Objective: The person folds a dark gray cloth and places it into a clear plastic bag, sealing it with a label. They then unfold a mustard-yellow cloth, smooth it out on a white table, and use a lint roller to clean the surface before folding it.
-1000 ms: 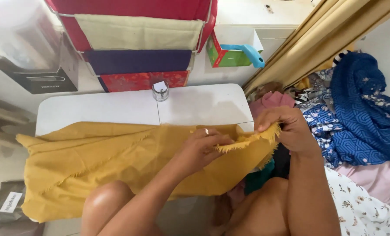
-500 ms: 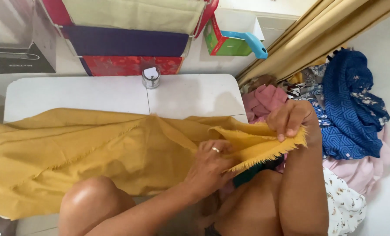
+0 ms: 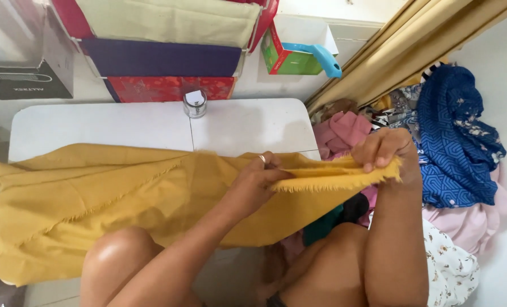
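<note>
A large mustard-yellow cloth with frayed edges lies spread over a low white table and across my knee. My left hand pinches the cloth near its middle top edge; a ring shows on one finger. My right hand grips the frayed end of the same cloth and holds it lifted off the table's right side. The stretch of cloth between both hands is pulled taut.
A small glass jar stands at the table's back edge. Behind it are stacked fabric boxes, a green box and a black box. A pile of clothes, blue and pink, lies at the right beside a yellow curtain.
My left hand has slid up along the cloth's edge toward the right hand. The right hand has raised the frayed end slightly, and the view has shifted a little.
</note>
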